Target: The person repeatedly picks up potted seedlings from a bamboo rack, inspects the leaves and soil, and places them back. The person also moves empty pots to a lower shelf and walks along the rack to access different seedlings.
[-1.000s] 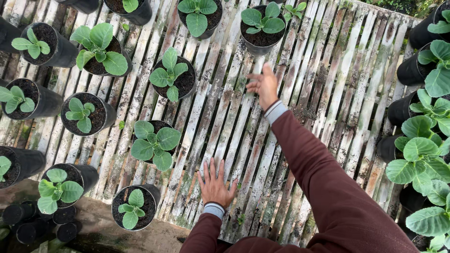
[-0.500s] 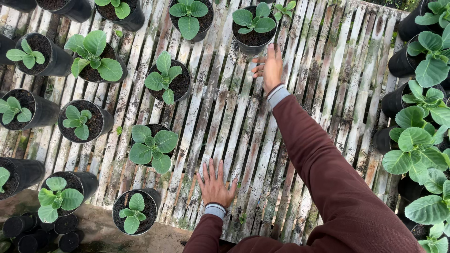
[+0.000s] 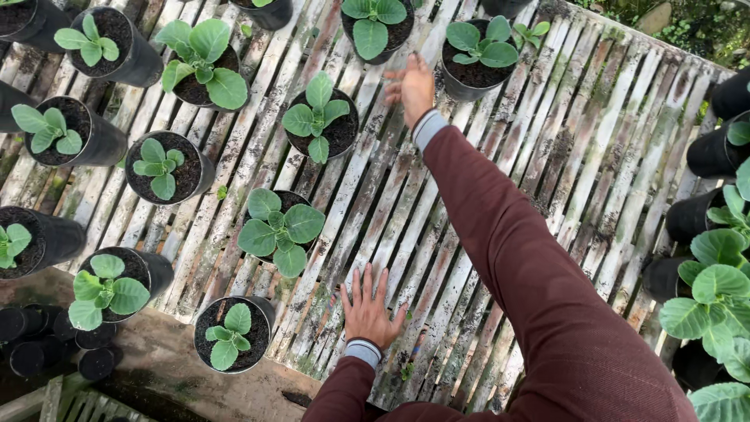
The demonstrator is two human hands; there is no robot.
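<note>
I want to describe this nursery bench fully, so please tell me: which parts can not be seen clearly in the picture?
Head view, the only one:
- Right hand: its palm faces away, so contact with the potted seedling cannot be told.
- Left hand: the slatted bench beneath it is covered.
- Pots at the right edge: cut off by the frame, partly under large leaves.
- Person's body: only maroon sleeves show.

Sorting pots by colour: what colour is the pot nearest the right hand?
Black pot, beside the right hand; head view.
</note>
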